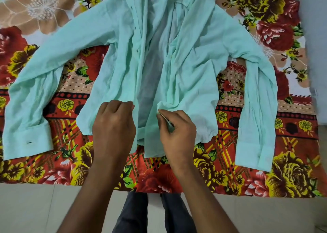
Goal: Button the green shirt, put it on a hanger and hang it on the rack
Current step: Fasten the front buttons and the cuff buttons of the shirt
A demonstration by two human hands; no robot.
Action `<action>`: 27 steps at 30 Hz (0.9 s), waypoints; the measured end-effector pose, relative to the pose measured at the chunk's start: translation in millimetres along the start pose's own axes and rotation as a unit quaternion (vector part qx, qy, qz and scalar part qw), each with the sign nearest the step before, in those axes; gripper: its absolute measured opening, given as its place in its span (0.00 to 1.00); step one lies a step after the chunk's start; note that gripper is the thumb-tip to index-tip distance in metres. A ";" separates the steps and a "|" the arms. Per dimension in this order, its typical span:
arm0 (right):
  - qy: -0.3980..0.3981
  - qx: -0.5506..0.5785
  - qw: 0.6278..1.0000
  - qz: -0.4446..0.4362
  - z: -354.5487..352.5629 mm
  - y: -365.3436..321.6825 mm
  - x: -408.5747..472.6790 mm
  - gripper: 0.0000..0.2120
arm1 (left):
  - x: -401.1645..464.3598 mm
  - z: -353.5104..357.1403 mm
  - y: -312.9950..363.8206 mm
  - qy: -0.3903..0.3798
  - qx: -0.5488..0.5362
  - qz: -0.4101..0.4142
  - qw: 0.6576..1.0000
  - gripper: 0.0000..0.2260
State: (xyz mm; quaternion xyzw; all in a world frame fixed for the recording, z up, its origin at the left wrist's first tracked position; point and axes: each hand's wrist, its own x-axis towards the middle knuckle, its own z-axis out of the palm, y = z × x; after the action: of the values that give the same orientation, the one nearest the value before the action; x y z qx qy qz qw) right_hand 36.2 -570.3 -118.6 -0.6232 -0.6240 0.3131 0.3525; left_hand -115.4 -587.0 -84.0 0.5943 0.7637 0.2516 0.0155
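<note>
While the green shirt [194, 73] lies unbuttoned, left hand [114, 126] and right hand [177, 132] fingers pinch its front edges.

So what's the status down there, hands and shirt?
Left hand and right hand each pinching a front edge near the hem. Green shirt flat on floral bedspread, front open, unbuttoned. No hanger in view.

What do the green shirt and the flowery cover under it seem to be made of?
Green shirt: thin woven cloth, probably cotton or a blend; matte, finely creased, and sheer where it lies single-layered at the open front. Flowery cover: printed cloth, slightly plush-looking, perhaps a fleece blanket; the fibre cannot be told.
</note>
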 end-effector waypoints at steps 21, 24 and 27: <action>0.015 0.066 0.997 0.033 5.0 -1.5 9.4 0.06 | -2.2 36.7 22.9 -0.144 -0.462 -0.426 0.764 0.03; 0.000 0.069 0.997 0.045 6.8 -0.5 11.3 0.06 | -3.7 38.3 23.6 -0.146 -0.500 -0.442 0.731 0.05; -0.008 0.077 0.995 0.054 7.2 1.8 12.1 0.06 | -4.9 40.6 23.7 -0.147 -0.521 -0.443 0.715 0.05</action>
State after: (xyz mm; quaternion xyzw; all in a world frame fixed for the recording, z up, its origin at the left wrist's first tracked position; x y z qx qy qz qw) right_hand 31.5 -557.9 -123.5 -0.6246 -0.5659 0.3841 0.3768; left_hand -79.5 -572.7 -111.2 0.1154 0.6760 0.4833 0.5442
